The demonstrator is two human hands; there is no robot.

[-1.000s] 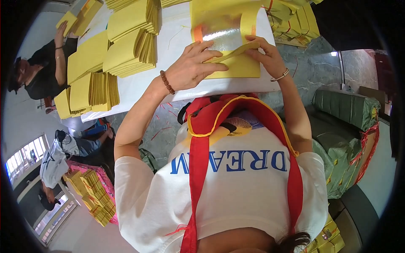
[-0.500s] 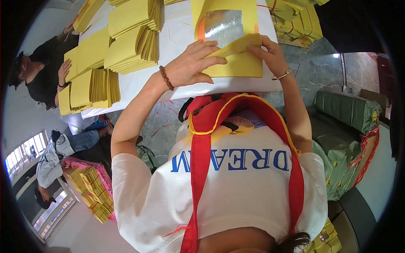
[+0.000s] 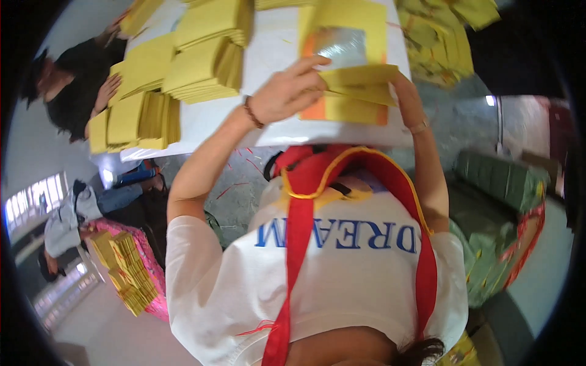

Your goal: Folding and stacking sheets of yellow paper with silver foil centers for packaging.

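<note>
A yellow paper sheet [image 3: 360,85] lies folded over on the near edge of the white table [image 3: 268,55]. My left hand [image 3: 287,91], with a bead bracelet at the wrist, pinches the fold's left end. My right hand [image 3: 406,91] grips its right end. Beyond the fold, a shiny silver foil square [image 3: 342,46] with an orange border shows on the yellow sheets underneath. My white shirt with red straps fills the lower half of the view.
Stacks of yellow paper [image 3: 207,55] cover the table's left side, where another person [image 3: 67,85] rests a hand. A loose yellow pile [image 3: 439,36] lies at the top right. Green bundles [image 3: 500,183] stand on the right. Yellow paper stacks on pink cloth [image 3: 131,268] sit on the floor.
Both hands have brought the folded edge of the yellow sheet farther from me, toward the foil square. The person at the left has reached onto the stacks.
</note>
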